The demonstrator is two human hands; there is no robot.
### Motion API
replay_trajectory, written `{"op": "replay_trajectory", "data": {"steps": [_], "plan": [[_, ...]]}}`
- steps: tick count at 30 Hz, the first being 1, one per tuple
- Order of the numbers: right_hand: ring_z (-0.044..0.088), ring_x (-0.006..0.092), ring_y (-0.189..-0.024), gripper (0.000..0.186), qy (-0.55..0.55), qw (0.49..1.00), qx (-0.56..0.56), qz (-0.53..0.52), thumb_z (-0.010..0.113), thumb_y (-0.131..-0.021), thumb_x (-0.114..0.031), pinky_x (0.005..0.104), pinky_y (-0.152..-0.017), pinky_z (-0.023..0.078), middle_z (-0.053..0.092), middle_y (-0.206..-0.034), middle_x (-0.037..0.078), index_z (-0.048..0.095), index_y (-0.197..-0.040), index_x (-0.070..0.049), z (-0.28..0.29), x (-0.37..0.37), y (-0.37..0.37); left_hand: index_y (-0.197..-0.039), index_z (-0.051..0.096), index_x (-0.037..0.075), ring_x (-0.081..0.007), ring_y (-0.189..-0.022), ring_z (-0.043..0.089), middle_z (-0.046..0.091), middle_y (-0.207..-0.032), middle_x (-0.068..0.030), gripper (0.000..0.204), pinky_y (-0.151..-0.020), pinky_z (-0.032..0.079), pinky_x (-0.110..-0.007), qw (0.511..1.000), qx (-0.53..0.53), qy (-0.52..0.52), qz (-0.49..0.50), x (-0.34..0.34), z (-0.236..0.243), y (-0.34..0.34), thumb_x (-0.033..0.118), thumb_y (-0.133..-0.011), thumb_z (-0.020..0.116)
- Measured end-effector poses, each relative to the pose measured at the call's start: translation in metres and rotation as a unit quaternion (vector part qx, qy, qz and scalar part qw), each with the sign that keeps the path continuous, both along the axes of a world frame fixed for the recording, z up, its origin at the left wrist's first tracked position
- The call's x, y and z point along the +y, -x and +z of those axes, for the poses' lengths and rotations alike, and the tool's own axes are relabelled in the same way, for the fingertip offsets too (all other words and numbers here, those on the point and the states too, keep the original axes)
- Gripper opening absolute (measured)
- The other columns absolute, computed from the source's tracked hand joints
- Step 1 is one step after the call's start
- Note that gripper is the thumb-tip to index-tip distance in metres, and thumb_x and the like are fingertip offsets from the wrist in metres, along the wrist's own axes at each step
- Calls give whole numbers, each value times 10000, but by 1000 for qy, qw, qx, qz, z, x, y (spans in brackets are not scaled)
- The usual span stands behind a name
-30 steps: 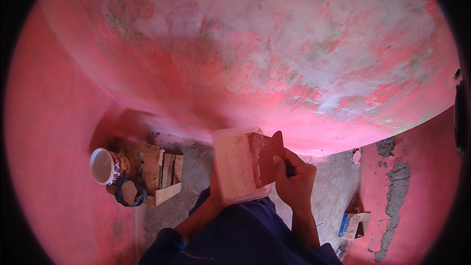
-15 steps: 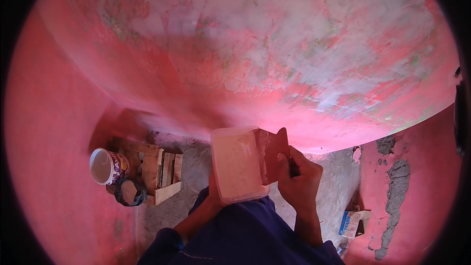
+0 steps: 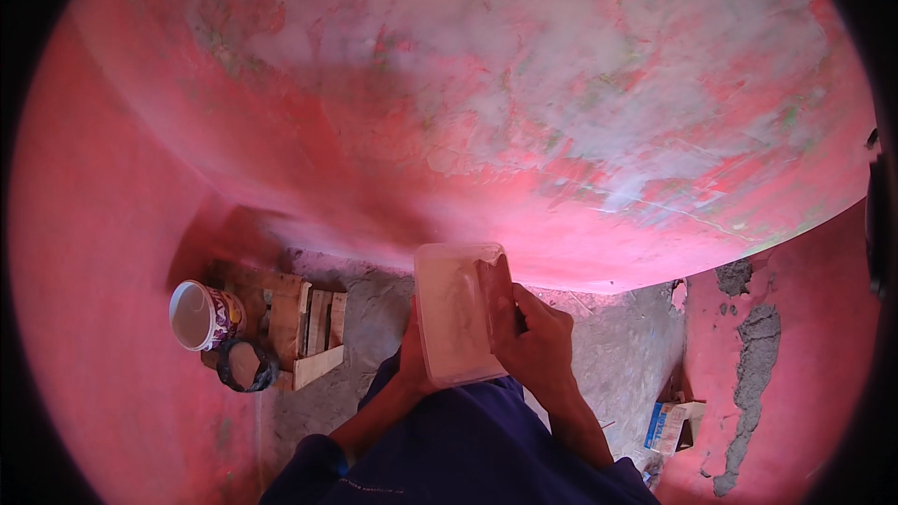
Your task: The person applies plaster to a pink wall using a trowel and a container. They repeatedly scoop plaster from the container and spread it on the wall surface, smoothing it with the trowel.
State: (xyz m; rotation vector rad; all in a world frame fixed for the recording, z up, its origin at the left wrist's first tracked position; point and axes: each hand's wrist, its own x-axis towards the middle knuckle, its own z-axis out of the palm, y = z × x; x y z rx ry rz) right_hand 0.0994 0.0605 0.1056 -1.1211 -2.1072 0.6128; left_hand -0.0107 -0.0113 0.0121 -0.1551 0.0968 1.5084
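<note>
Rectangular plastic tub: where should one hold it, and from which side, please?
The rectangular plastic tub is probably best gripped by its long left wall, coming from the left and slightly below: that edge is straight, leaving the mouth free. The left hand holds it there; the right hand has the scraper at the opposite wall.

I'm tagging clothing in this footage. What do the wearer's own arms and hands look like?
The forearms are bare where they show; no glove shows on the right hand or the partly hidden left hand. Dark blue sleeves match the top, which bears small pale print.
</note>
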Motion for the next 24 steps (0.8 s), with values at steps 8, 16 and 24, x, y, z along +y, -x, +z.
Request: {"op": "replay_trajectory", "data": {"steps": [8,16,24], "plan": [[524,79,-454,144,70,997,37,-13,586,-820,-79,238,-453,404,580,-578,89,642,-920,9,19,-3,0,-1366,311,90,-319,-1199,440,405,-1342,-149,541,-997,368,-500,993,-81,-82,-6,-6,-23,3,424,-941,293],[525,23,-605,185,212,970,114,-32,591,-839,-69,193,-528,424,640,-695,32,641,-983,35,19,0,-15,-1294,376,55,-349,-1084,514,496,-1211,-172,502,-912,423,-540,991,-23,-127,-19,-5,-18,4,398,-934,305],[518,14,-624,194,251,959,126,-29,599,-841,-68,176,-531,414,645,-720,30,637,-994,44,3,3,-22,-1253,398,39,-257,-964,576,541,-1100,-129,447,-849,503,-425,997,10,-74,6,-7,-1,2,354,-939,354]]}}
